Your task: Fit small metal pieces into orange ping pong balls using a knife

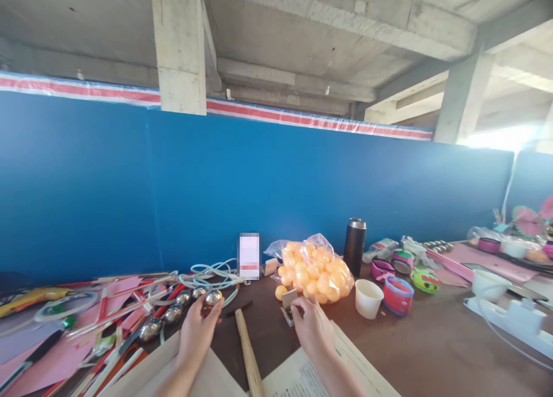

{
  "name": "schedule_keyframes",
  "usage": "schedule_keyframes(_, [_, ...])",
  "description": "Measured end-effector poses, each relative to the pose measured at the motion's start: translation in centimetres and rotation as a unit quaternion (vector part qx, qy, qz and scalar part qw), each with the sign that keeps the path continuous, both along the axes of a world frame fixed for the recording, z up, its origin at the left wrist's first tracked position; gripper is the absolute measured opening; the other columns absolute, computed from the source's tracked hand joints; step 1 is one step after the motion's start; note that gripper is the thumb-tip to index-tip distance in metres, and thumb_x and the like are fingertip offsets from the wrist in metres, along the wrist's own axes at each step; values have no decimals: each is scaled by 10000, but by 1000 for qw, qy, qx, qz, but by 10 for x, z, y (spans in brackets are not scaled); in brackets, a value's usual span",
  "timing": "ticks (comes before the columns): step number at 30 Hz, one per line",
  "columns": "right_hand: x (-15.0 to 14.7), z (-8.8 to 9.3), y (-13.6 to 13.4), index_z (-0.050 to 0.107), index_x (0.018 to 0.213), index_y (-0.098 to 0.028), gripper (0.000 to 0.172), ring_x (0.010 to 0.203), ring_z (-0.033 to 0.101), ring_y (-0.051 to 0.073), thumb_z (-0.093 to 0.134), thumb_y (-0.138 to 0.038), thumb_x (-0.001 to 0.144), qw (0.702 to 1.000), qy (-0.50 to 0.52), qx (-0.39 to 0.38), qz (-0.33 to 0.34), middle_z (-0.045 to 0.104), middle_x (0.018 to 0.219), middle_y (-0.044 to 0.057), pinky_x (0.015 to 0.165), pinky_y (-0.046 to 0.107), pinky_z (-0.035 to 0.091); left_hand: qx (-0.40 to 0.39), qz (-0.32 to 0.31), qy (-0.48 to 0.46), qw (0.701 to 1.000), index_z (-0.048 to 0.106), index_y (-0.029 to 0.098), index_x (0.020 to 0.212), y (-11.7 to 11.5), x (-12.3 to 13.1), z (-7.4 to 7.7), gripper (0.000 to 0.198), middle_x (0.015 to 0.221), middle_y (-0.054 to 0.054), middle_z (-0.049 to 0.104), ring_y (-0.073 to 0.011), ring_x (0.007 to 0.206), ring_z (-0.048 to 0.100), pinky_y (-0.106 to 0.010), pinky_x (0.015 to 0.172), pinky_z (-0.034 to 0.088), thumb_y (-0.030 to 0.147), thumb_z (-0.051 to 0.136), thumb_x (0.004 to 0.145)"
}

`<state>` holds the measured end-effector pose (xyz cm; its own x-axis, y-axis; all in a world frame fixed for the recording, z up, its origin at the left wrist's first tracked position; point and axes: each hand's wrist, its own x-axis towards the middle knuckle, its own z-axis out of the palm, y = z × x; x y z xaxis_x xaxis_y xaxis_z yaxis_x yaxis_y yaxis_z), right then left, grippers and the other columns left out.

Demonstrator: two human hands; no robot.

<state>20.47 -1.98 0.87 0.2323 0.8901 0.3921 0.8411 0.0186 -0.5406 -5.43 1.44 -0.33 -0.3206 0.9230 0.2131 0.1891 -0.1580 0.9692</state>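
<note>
My left hand [194, 331] is closed, thumb and fingers around a shiny metal ball [213, 297]. More metal balls [173, 313] lie just left of it. Closed in a pinch, my right hand [314, 326] is at a small pale box with a raised flap [289, 298]; what the fingertips hold is hidden. A hammer [247, 345] with a wooden handle lies between my hands. Its handle crosses sheets of printed paper [298, 377]. An orange ball [280, 292] sits just behind the small box.
A clear bag of orange balls [317, 273] stands behind my right hand. Right of it are a black bottle [355, 247], a white cup [368, 299], wristbands [397, 296] and a power strip [514, 322]. Sticks, pink paper [88, 316] and pale tubing [211, 273] clutter the left.
</note>
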Motion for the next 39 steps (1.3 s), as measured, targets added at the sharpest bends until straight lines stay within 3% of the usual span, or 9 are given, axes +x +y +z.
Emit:
schedule_keyframes(11, [-3, -4, 1, 638, 723, -262, 189, 725, 604, 203, 476, -319, 801, 998, -38, -45, 5, 630, 829, 37, 512, 266, 240, 4, -17, 8, 1000, 571, 148, 1039, -4, 4, 2, 503, 823, -67, 670, -249, 731, 658, -342, 602, 555, 492, 608, 674])
schedule_keyframes(18, [3, -1, -3, 586, 616, -247, 126, 679, 589, 189, 506, -213, 706, 998, -15, -59, 3, 645, 728, 7, 491, 257, 216, 1, -15, 19, 1000, 578, 149, 1043, -4, 4, 2, 520, 835, -65, 682, -251, 741, 660, -326, 590, 546, 505, 605, 664])
schedule_keyframes(24, [4, -1, -3, 531, 605, -226, 139, 657, 567, 184, 490, -221, 738, 1000, 22, -13, 14, 626, 734, 8, 490, 256, 234, -12, -21, 32, 999, 546, 136, 1074, -6, 6, 6, 550, 882, -85, 666, -250, 769, 648, -319, 602, 540, 521, 588, 684])
schedule_keyframes(28, [0, 4, -2, 515, 726, -238, 137, 695, 581, 188, 436, -292, 822, 995, 78, 45, 45, 628, 815, 13, 550, 262, 347, -25, -36, 11, 999, 527, 136, 1121, -15, 15, 13, 582, 902, -80, 660, -246, 787, 645, -313, 630, 533, 509, 604, 681])
schedule_keyframes(31, [-11, 5, -5, 477, 783, -234, 174, 548, 585, 127, 369, -332, 879, 984, 139, 63, 95, 634, 780, -5, 532, 232, 420, -46, -84, -1, 995, 535, 148, 1129, -27, 30, 19, 571, 790, -34, 658, -206, 658, 638, -315, 639, 524, 488, 624, 678])
schedule_keyframes(34, [-28, 2, -13, 448, 800, -230, 178, 477, 577, 94, 359, -351, 894, 963, 215, 63, 152, 631, 813, -1, 421, 188, 420, -61, -169, -54, 982, 537, 124, 1123, -37, 47, 22, 586, 700, -8, 611, -193, 664, 612, -306, 610, 531, 459, 661, 659])
schedule_keyframes(39, [-50, 5, -25, 502, 805, -207, 108, 552, 580, 120, 523, -310, 825, 876, 407, 43, 256, 557, 675, -21, 408, 177, 438, -93, -240, -126, 958, 492, 152, 1206, -43, 55, 20, 657, 743, -4, 604, -154, 644, 594, -294, 602, 529, 425, 699, 646])
